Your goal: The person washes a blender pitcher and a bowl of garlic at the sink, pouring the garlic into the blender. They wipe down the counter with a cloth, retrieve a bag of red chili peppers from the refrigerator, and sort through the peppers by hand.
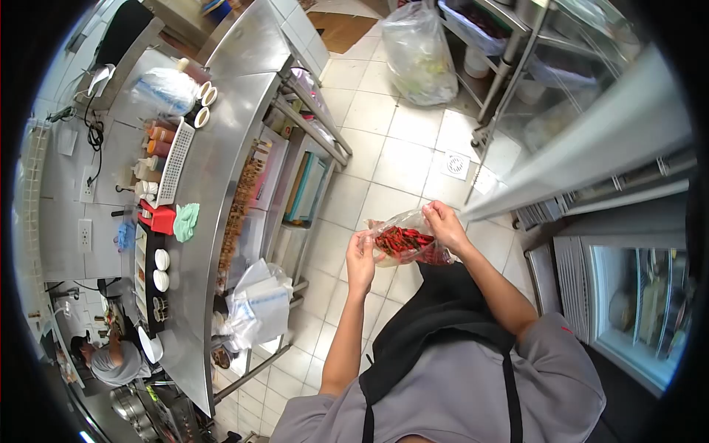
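One grey shirt (473,391), two hands' fingers (361,240) (435,210) holding one bag (410,221), chillies (402,240) inside

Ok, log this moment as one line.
left hand: holds bag | right hand: holds bag | bag: clear, red chillies inside | counter: person's left

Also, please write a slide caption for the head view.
A person's left hand and right hand hold a clear bag of red chillies above a tiled floor, near a steel counter.
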### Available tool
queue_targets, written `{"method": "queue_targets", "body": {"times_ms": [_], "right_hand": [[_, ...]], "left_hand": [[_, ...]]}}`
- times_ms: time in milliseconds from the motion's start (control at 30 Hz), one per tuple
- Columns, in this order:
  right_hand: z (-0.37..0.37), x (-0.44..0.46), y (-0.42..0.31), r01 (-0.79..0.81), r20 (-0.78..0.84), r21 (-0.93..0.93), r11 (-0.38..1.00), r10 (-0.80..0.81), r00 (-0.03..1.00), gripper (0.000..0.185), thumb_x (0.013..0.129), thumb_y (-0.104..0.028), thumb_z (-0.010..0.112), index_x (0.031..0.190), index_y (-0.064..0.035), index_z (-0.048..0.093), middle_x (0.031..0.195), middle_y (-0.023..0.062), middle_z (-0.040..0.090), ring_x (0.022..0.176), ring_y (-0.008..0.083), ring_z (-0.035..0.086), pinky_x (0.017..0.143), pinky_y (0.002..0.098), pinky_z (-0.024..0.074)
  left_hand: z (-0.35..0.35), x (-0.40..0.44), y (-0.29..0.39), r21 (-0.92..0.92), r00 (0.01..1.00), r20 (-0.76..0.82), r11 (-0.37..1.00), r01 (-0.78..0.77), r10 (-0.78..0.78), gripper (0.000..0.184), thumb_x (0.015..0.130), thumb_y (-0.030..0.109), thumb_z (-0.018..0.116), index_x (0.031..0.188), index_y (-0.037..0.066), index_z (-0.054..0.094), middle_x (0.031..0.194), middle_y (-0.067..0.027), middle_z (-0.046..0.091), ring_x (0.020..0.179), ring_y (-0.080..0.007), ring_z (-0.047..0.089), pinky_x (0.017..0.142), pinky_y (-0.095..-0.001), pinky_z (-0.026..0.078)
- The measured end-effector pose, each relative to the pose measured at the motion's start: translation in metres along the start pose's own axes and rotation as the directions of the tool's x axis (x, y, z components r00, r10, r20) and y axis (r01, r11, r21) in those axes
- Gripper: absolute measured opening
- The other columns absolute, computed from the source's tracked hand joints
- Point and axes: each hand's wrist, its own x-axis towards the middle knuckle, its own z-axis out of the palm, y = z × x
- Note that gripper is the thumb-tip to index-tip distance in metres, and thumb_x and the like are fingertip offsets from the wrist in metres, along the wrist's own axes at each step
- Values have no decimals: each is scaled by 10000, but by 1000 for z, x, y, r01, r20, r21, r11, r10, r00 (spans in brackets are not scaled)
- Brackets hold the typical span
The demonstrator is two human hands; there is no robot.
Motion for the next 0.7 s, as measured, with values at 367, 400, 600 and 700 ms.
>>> {"method": "queue_targets", "body": {"times_ms": [367,400,600,700], "right_hand": [[36,196,-101,149,38,-248,957,-145,989,257,765,-241,622,812,-4,535,733,40,548,692,104,489,686,263,412],[38,214,-104,195,4,-304,932,-204,979,247,763,-234,621,818,-6,541,735,49,553,697,113,493,693,267,411],[45,332,-151,155,-34,-354,922,-178,983,187,799,-190,576,857,-12,570,711,67,570,663,112,499,636,266,420],[53,379,-186,160,-72,-220,962,-179,981,208,814,-202,563,870,-1,570,632,39,549,608,90,488,567,263,418]], "left_hand": [[-16,191,109,1,988,-89,992,-125,125,340,916,275,391,1072,-2,510,1004,-80,545,911,-148,527,711,-314,517],[-17,207,118,15,990,-79,993,-115,116,339,916,275,392,1067,-3,514,1007,-78,545,908,-145,526,709,-310,517],[-17,336,162,116,980,47,974,-197,192,269,913,231,404,986,15,547,923,-45,577,821,-106,542,594,-271,513],[0,395,193,145,969,103,960,-240,227,255,908,232,417,924,20,558,829,-43,598,640,-86,526,516,-217,460]]}}
